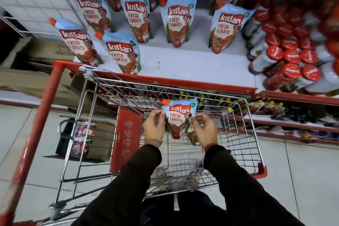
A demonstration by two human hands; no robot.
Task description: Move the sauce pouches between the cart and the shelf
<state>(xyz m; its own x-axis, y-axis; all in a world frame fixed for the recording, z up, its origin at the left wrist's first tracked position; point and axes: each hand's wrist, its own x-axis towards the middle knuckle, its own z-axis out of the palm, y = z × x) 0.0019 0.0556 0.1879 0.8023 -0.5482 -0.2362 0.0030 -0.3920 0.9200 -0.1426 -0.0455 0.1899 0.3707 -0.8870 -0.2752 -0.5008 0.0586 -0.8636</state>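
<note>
Between both hands, over the trolley: ketchup pouch upright, left hand pinching one edge, right hand pinching the other. Second pouch just below. Likely mid-lowering; next calls for easing down, then letting go. Beyond the fingertips, shelf of matching pouches.

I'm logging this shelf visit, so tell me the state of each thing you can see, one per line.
Blue and red Kissan tomato ketchup pouch: upright, held over the cart.
Left hand: pinching the pouch's left edge.
Right hand: pinching its right edge.
Silver wire shopping cart: another pouch inside.
Shelf pouches: standing.
Red-capped bottles: packed together.
</note>
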